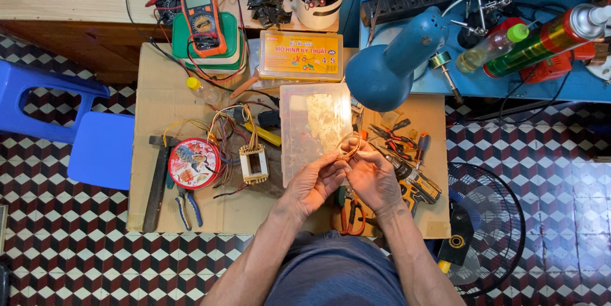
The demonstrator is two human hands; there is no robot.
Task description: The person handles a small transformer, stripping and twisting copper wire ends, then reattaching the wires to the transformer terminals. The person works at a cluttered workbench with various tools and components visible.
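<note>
Copper wire loop [350, 144] — pinched between left hand [316, 182] and right hand [372, 179], both closed on it, above clear plastic box [315, 129] | step: untangling, seemingly | next: gentle, even pull

Left arm: bare forearm rises from the near edge, angling up and right toward the centre.
Left hand [316, 182]: palm turned partly up, fingers curled inward, thumb and fingertips pinched together at its far end.
Right arm: bare forearm rises from the near right, angling up and left.
Right hand [371, 177]: back facing the camera, fingers bent, tips pinched.
Together: both hands meet fingertip to fingertip, wrists apart, forming a narrow upside-down V.
</note>
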